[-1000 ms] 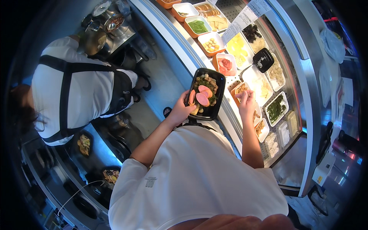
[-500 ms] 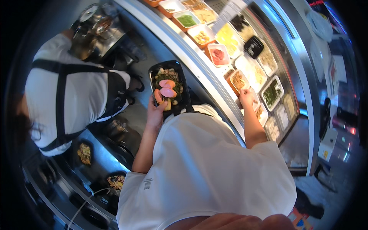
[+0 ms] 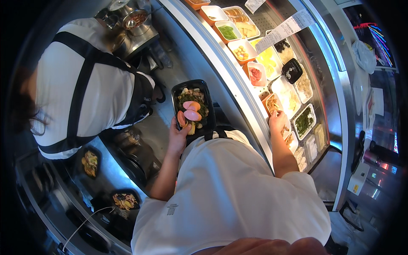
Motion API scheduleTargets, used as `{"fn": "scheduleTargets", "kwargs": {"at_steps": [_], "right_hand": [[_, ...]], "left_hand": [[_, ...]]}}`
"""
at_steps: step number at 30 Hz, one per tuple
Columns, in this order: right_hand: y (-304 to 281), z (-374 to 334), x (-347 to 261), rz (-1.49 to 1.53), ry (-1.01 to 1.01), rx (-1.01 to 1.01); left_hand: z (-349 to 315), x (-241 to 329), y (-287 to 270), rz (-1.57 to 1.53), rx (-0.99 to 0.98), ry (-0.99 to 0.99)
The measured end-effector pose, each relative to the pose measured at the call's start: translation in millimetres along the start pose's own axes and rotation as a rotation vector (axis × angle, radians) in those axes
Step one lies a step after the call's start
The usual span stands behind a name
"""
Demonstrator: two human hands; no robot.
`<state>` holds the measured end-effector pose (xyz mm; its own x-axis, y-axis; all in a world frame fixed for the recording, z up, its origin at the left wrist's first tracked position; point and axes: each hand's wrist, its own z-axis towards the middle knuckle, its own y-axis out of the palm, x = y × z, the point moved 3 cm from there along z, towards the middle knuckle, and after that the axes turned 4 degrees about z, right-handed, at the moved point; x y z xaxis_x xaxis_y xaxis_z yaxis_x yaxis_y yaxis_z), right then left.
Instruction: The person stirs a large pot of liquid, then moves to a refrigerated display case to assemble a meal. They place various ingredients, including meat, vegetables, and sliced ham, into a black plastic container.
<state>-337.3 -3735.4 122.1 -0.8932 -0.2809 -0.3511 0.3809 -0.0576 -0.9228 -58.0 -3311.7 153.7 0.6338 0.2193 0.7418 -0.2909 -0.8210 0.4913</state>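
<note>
My left hand (image 3: 182, 134) grips the near edge of a black food tray (image 3: 175, 94), its thumb over the rim. In the tray lie dark leafy greens (image 3: 196, 94), pale chopped pieces and several oval halves with pink rims (image 3: 193, 115) that look like eggs. My right hand (image 3: 278, 122) reaches into the lit counter at the right. Its fingertips are bunched together in a white-rimmed container of brown shreds (image 3: 272, 102), and seem to pinch some. The tips themselves are partly hidden among the shreds.
Around my right hand stand tubs of chopped greens (image 3: 304, 122), pink slices (image 3: 255, 75) and round yellowish balls (image 3: 241, 52). A paper slip (image 3: 285, 30) hangs over them. At left a co-worker in a white shirt (image 3: 104, 91) bends beside a counter with filled black trays (image 3: 126, 200).
The whole view has shifted slightly. My right fingers stay at the brown shreds, a little more bunched. My left hand still holds the tray.
</note>
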Motion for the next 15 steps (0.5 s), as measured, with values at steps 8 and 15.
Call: {"fn": "scheduleTargets", "kwargs": {"at_steps": [8,15], "right_hand": [[-5,-10,-69,-0.089,-0.055,0.048],[-8,-17,-95,-0.027,0.005,0.057]], "left_hand": [[-3,-21,-34,0.019,0.046,-0.045],[7,-12,-45,0.06,0.058,-0.027]]}}
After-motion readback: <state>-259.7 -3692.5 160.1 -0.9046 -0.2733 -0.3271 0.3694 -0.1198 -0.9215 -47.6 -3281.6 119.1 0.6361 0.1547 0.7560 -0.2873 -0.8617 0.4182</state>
